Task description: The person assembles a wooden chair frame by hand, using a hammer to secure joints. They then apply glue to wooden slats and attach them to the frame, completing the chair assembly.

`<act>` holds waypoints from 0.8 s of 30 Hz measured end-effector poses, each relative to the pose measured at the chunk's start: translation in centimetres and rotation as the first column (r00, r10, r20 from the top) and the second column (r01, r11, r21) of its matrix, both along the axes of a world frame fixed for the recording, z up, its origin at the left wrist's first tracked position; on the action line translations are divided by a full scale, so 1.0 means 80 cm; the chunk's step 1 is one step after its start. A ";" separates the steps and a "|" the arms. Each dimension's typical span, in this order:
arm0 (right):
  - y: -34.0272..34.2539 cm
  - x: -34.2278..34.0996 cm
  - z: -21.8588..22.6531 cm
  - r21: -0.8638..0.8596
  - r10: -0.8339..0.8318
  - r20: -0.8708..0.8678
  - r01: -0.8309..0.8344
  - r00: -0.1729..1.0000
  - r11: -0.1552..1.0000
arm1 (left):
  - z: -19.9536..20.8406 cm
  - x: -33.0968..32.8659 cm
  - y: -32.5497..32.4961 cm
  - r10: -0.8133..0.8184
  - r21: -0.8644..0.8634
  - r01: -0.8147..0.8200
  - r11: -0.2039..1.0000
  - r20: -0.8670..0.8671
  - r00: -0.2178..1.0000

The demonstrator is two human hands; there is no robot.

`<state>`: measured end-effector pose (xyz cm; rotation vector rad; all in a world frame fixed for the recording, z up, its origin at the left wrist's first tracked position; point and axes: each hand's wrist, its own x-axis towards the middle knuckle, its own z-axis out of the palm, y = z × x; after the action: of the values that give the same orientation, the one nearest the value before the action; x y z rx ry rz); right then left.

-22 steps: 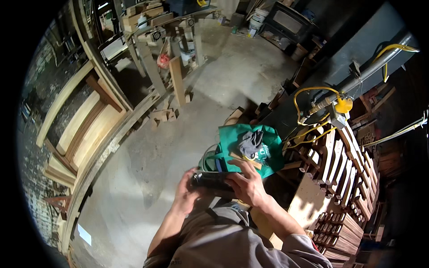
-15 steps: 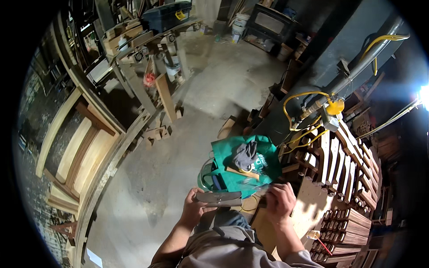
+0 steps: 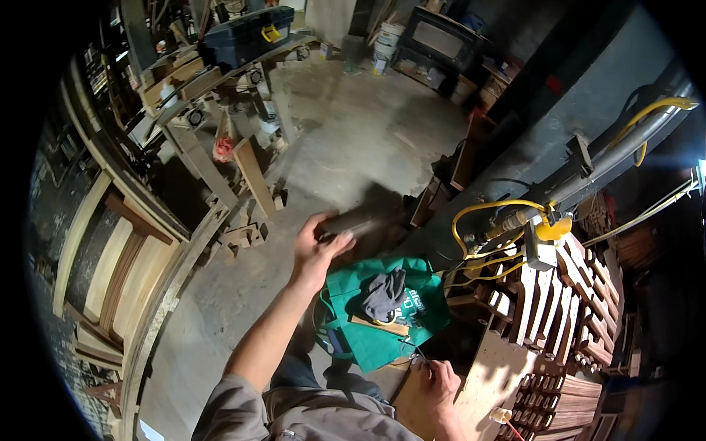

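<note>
My left hand (image 3: 318, 253) is raised over the floor, just beyond the green bag. Its fingers close on a long, dark, rounded case (image 3: 360, 223), likely a glasses case, smeared by motion. Lower down at the right, my right hand (image 3: 440, 386) pinches a thin, dark-framed item (image 3: 413, 348) that looks like a pair of glasses, in front of the bag's near corner. Spread below and between my hands is the green bag (image 3: 379, 353). On it lie a crumpled grey glove (image 3: 384, 294) and a small wooden strip (image 3: 379, 325).
Stacked, shaped wooden parts (image 3: 548, 301) fill the right side beside a plywood board (image 3: 489, 367). A small cup (image 3: 500, 415) with a red stick stands there. Yellow cables (image 3: 471, 213) hang from a metal pipe. A wooden frame (image 3: 125, 272) lies at left; a toolbox (image 3: 246, 37) sits behind.
My left hand has swung up and away from me with the dark case. My right hand has moved down and slightly left, still holding the glasses. The whole view has shifted a little.
</note>
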<state>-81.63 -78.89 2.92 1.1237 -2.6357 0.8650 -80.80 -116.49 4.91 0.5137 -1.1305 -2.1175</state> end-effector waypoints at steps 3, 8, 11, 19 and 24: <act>-0.024 0.011 -0.002 0.098 -0.089 0.074 0.082 0.993 0.992 | -0.004 -0.075 -0.036 -0.052 -0.046 0.054 0.998 0.037 0.998; -0.077 0.026 -0.003 0.070 -0.278 0.017 0.276 0.960 0.959 | -0.003 -0.193 -0.108 -0.252 -0.083 0.245 0.966 -0.094 0.963; -0.124 0.040 0.007 0.081 -0.369 0.036 0.366 0.929 0.927 | 0.034 -0.266 -0.169 -0.538 -0.043 0.538 0.842 -0.136 0.832; -0.208 0.060 0.008 0.170 -0.472 0.055 0.457 0.880 0.873 | 0.084 -0.436 -0.204 -0.781 -0.150 0.775 0.614 0.023 0.624; -0.230 0.056 0.008 0.187 -0.541 0.038 0.526 0.840 0.830 | 0.102 -0.511 -0.179 -0.798 -0.229 0.782 0.580 0.032 0.602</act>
<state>-77.13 -97.29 3.56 0.3176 -2.9041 0.5889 -121.70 -130.80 13.04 -0.2720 -1.7545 -2.6506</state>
